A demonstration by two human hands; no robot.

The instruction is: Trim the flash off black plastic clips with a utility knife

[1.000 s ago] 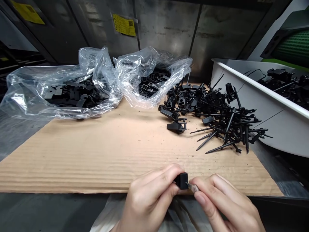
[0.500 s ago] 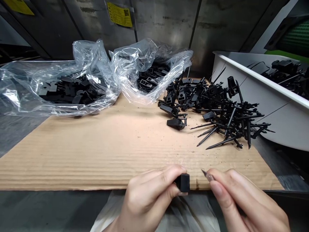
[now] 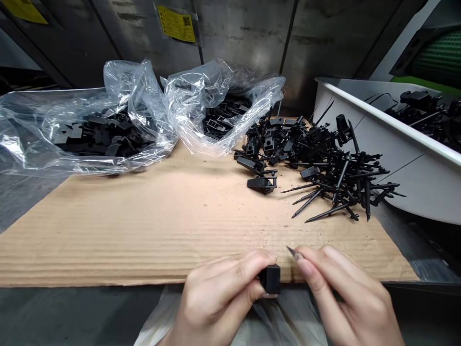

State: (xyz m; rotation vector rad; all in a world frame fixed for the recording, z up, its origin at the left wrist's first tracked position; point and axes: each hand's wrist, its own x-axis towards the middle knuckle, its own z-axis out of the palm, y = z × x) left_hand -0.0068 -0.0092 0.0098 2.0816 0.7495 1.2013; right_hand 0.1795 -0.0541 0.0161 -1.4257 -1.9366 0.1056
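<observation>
Between the thumb and fingers of my left hand [image 3: 223, 293] is a small black plastic part [image 3: 272, 279], its square end facing right. My right hand [image 3: 342, 288] pinches a small pointed blade [image 3: 292, 252]; the tip sticks out to the left and the rest is hidden by the fingers. The blade tip is close to the black part but apart from it. Both hands are at the front edge of the cardboard sheet [image 3: 162, 230]. Beyond them lies a heap of black plastic parts with thin rods [image 3: 338, 178].
Two clear plastic bags, a left one [image 3: 36, 120] and a middle one [image 3: 187, 96], hold black parts. At the right stands a white bin [image 3: 389, 134] with more black pieces. Behind rises a metal panel [image 3: 245, 33] with a yellow label [image 3: 176, 23]. Small black crumbs dot the cardboard.
My right hand has moved left with the blade, nearer to the black part. My left hand keeps its hold, slightly shifted down and left. The view has shifted a little.
</observation>
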